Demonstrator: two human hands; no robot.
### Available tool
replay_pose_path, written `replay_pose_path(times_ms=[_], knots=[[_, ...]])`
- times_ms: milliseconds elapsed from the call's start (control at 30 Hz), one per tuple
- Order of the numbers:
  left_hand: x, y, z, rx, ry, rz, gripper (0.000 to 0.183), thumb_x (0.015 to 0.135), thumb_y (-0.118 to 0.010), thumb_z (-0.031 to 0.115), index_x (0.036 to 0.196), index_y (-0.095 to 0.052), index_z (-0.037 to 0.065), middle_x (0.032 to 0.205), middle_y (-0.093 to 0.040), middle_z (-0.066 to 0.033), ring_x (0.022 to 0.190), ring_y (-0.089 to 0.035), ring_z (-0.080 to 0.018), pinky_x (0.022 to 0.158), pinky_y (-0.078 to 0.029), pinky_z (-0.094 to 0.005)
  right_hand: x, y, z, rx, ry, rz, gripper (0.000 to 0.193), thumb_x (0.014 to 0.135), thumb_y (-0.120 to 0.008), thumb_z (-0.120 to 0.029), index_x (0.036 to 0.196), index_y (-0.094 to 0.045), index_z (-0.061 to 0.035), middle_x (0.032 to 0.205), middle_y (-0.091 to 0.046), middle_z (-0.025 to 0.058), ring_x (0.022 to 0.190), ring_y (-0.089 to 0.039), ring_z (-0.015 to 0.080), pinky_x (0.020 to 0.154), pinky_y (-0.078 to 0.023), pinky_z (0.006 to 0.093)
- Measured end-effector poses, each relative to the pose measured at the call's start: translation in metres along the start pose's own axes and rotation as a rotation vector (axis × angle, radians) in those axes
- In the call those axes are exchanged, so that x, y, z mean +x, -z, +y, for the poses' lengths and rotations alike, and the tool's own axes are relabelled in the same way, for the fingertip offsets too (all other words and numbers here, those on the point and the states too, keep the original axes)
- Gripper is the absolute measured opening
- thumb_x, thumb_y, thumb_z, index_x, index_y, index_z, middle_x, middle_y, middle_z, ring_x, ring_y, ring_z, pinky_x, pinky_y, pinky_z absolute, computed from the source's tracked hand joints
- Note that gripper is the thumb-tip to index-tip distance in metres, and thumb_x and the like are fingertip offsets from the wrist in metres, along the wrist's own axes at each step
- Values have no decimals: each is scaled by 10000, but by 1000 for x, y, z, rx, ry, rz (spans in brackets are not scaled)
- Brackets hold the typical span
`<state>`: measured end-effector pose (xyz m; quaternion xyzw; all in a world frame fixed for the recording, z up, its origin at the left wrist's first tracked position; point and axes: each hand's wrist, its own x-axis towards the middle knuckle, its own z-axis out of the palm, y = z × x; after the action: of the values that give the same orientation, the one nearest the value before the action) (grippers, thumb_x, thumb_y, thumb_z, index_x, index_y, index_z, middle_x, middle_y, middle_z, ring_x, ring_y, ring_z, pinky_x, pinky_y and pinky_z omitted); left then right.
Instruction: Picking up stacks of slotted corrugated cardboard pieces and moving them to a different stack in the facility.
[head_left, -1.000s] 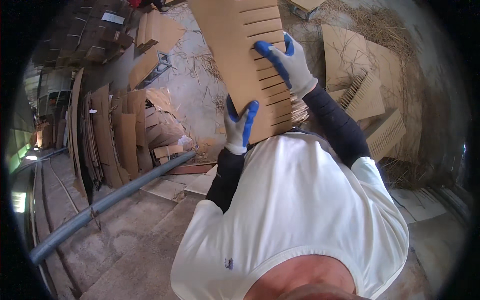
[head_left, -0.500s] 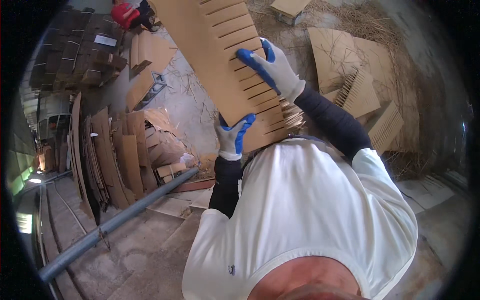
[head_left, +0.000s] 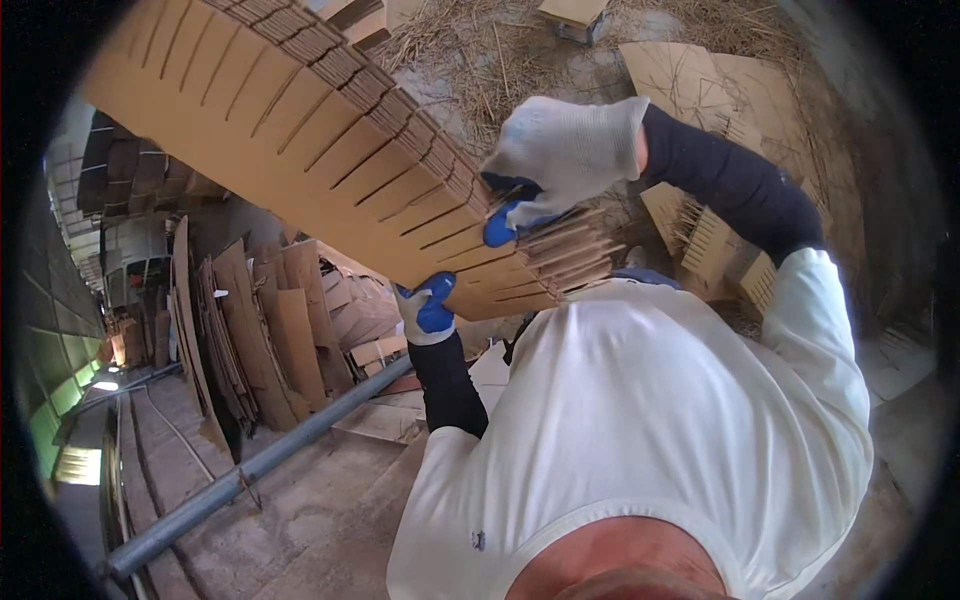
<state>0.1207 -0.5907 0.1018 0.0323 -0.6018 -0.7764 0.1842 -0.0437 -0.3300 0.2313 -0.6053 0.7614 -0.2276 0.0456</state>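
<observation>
A long stack of slotted cardboard sheets (head_left: 300, 140) runs from in front of my body to the far left, tilted so its layered edge shows. Rows of narrow cuts line that right-hand edge. My left hand (head_left: 428, 310), in a white glove with blue-coated fingers, grips the stack's lower left edge near its close end. At the cut edge, my right hand (head_left: 565, 155) wears a matching glove and is curled with thumb and fingers closed on the cardboard strips. Its fingertips are partly hidden. Near my waist, the strip ends (head_left: 570, 250) fan apart.
Cardboard sheets (head_left: 665, 95) and slotted pieces (head_left: 710, 240) lie at the right, among scattered thin cardboard scraps (head_left: 480, 60). Upright flat cardboard (head_left: 235, 320) leans at the left beside a grey metal pipe (head_left: 260, 465). A small cardboard stack (head_left: 575, 12) sits at the far side.
The cardboard stack has swung left, and its layered edge has turned into view. My right hand has gone from lying along the cuts to curling over the strips; my left hand keeps its grip.
</observation>
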Motion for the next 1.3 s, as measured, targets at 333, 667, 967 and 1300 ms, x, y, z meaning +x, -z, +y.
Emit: replay_pose_path(times_ms=[333, 667, 967, 1300], knots=[[-3, -4, 34, -95, 66, -50, 657, 629, -862, 156, 1177, -548, -24, 979, -666, -114, 799, -673, -219, 638, -565, -308, -2, 4, -11, -214, 57, -33, 416, 811, -661, -436, 705, -631, -34, 594, -586, 135, 573, -594, 332, 558, -494, 388], [-16, 13, 2, -300, 73, 26, 716, 599, -854, 134, 1216, -525, -15, 1015, -662, -141, 851, -685, -270, 696, -587, -351, 4, 3, -9, 682, 237, 14, 457, 869, -644, -395, 624, -537, -25, 530, -507, 101, 460, -503, 275, 452, -400, 351], [-15, 12, 20, -269, 40, 82, 772, 581, -841, 114, 1260, -495, -9, 1055, -651, -166, 872, -688, -305, 694, -599, -370, 8, -11, -4, 298, 250, 185, 320, 807, -657, -238, 612, -512, -29, 521, -469, 106, 488, -507, 301, 489, -412, 369], [-20, 29, 25, -230, 23, 33, 736, 598, -842, 105, 1232, -495, -32, 1052, -649, -183, 863, -690, -318, 673, -613, -386, 5, -25, -2, 594, 91, 196, 282, 832, -668, -261, 746, -600, -1, 581, -466, 140, 531, -500, 289, 535, -414, 343]])
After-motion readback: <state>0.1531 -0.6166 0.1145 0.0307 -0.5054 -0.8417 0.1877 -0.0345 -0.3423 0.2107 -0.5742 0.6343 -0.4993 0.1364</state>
